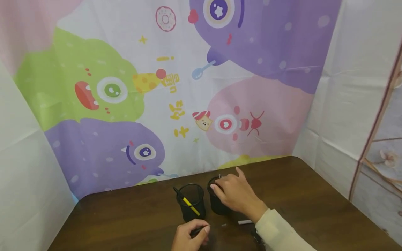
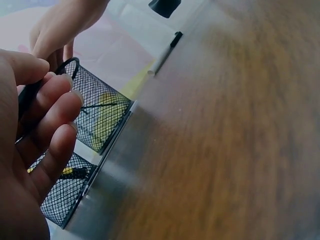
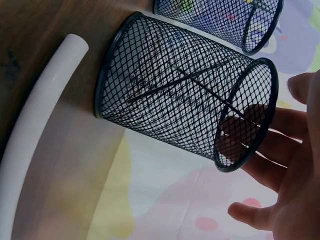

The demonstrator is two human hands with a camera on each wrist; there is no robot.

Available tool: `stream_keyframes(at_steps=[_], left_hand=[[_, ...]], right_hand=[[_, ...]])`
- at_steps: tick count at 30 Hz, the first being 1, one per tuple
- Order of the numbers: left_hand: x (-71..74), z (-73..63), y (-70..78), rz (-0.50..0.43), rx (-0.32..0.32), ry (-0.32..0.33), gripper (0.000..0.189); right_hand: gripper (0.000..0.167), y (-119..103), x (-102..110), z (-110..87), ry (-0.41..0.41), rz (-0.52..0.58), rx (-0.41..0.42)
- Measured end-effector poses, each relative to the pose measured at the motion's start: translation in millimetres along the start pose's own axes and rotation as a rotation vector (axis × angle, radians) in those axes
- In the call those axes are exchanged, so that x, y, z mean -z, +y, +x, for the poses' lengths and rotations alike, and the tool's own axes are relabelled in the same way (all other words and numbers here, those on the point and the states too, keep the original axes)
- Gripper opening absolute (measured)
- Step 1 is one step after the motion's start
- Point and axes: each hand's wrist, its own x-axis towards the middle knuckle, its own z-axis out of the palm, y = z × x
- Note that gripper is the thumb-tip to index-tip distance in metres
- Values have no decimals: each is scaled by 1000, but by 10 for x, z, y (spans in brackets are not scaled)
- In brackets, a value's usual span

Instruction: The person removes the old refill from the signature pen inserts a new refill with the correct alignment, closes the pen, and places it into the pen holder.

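Mesh pen cup (image 1: 218, 205) stands upright on the counter (image 1: 132, 216), ahead and right of the left hand (image 1: 191, 236), which pinches a dark pen-like object (image 2: 28, 97) near a second cup (image 1: 187, 213), while the nearer right hand (image 1: 236, 193) rests loosely parted fingers inside the first cup's mouth.

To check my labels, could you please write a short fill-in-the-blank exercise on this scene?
In the head view, the yellow pen is in the ____ mesh cup.
There, the right grip is at the other cup, on the ____.
The object in the left grip is coloured ____.
The tabletop is coloured ____.
Missing words: left; right; black; brown.
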Motion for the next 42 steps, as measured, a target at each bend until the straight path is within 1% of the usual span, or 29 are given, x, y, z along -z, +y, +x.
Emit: stream_keyframes(at_steps=[5,9,14,20,22,25,28,32,37,42], left_hand=[[4,10,12,1,-10,-9,17],[8,13,28,-2,-6,-6,17],[6,6,48,-4,-6,1,14],[8,8,64,-17,10,16,14],[9,4,68,-20,16,16,15],[2,-5,68,-14,4,14,14],[-16,-14,60,-7,-15,7,12],[-41,-22,57,-14,-2,10,11],[-48,0,69,-24,42,26,12],[-36,-21,75,-39,40,32,14]], right_hand=[[25,54,1,-65,83,0,-11],[23,69,31,-100,144,9,8],[24,69,97,-134,212,9,34],[30,130,124,-148,297,-55,44],[34,160,128,-154,324,-71,36],[37,204,140,-176,364,-66,17],[34,242,151,-204,405,-40,6],[28,276,155,-216,443,-25,19],[21,301,150,-201,470,-31,26],[16,308,131,-205,485,-41,24]])
